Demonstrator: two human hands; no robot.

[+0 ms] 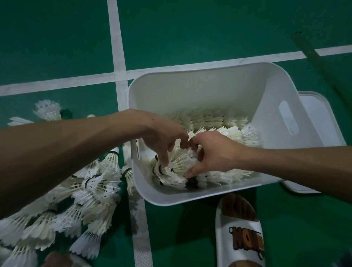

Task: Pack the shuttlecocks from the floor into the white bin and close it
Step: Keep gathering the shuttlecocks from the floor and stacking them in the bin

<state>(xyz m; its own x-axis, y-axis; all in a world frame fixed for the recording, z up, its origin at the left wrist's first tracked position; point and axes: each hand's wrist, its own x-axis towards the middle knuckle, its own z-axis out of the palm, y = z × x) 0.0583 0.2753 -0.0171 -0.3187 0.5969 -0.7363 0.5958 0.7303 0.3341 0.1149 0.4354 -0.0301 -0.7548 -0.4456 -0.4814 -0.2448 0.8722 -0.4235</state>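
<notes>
— Mounted where?
— On the head; a single wide-angle view, facing forward and steeply down at the green floor (187, 32).
— How near?
— Very near: right above the white bin (189, 88) at centre, with left hand (161, 136) and right hand (214, 152) entering from the near left and near right.
— Reach of the frame?
— White court lines (117, 45) far, loose shuttlecocks (88, 185) near left, a sandal (239, 231) at the near edge.
</notes>
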